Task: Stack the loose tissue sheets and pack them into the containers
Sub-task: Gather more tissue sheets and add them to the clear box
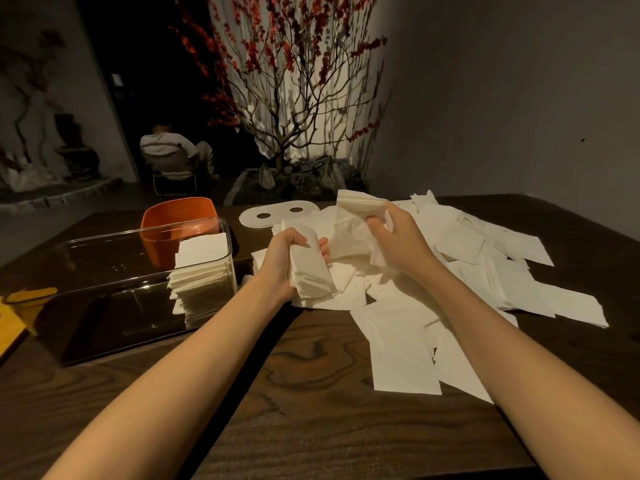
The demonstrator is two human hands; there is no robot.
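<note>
Tissue sheets (512, 271) partly hide the table; left hand (280, 263) grips a stack (310, 268), right hand (394, 237) pinches several.

A dark wood-grain counter (311, 368) fills the foreground. Behind it, a lit bare tree with red blossoms (287, 74) stands in a dark planter bed (298, 188) against a pale curtain. Grey walls (502, 98) flank it. At left, 1 person sits in a folding chair (173, 168) in a dim, dark doorway.

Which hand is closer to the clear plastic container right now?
Left. The left hand grips a stack of tissues just beside the clear container. The right hand holds up a tissue bundle farther away, over the loose pile.
</note>
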